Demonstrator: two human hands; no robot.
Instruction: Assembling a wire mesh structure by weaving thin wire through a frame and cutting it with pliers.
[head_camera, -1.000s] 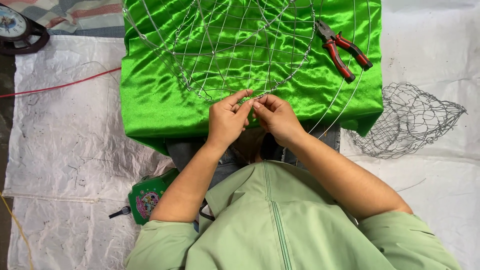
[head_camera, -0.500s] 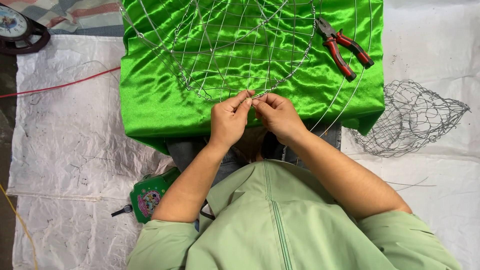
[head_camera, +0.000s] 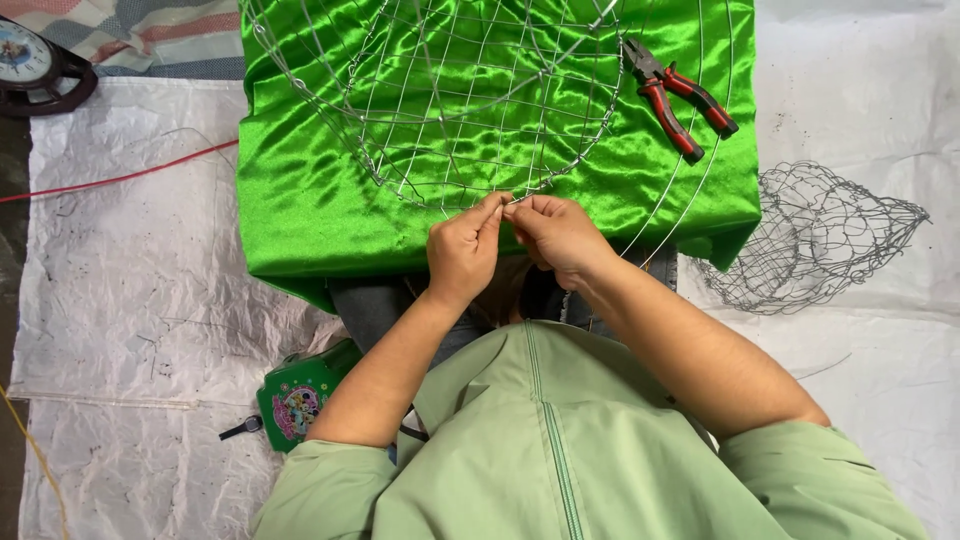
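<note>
A round wire mesh frame (head_camera: 440, 110) lies on a shiny green cloth (head_camera: 310, 200) draped over my lap. My left hand (head_camera: 462, 250) and my right hand (head_camera: 556, 236) meet at the frame's near rim. Both pinch a thin wire (head_camera: 512, 200) there, fingertips almost touching. Red-handled pliers (head_camera: 680, 98) rest on the cloth at the upper right, apart from both hands.
A finished grey wire mesh basket (head_camera: 810, 240) lies on the white sheet (head_camera: 130, 290) at the right. A red cord (head_camera: 110, 182) crosses the sheet at the left. A round clock (head_camera: 30, 65) sits in the top left corner. A small green case (head_camera: 295, 400) lies by my left elbow.
My two hands have stayed at the rim, with only small finger movements on the wire. Nothing else has moved.
</note>
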